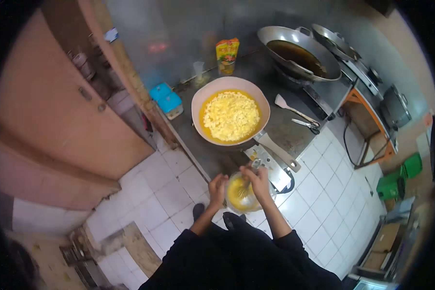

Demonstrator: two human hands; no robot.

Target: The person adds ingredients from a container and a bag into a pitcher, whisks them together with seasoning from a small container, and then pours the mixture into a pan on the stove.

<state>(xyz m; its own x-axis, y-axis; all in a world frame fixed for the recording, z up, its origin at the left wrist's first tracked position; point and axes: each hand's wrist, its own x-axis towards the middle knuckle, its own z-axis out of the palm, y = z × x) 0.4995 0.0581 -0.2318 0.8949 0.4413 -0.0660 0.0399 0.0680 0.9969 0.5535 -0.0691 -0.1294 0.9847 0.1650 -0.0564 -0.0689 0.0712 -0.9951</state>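
Observation:
My left hand (217, 190) grips the left rim of a bowl (253, 206) with yellow liquid, which looks like beaten egg, in it. In my right hand (257, 183) is a wire whisk (243, 190), its wires down in the liquid. Beyond the bowl, a frying pan (197, 105) with a pale coating stands on a portable gas stove (277, 175), its handle pointing to the near right. Pale yellow lumps (232, 116), perhaps scrambled egg, lie in yellow liquid inside the pan.
On the dark counter (286, 134) lie a spatula (293, 108) and scissors (306, 125). Behind the pan stand a sauce pouch (227, 56) and a small clear cup (198, 69); a blue-lidded container (168, 101) is left. A large wok (297, 54) with dark liquid stands back right.

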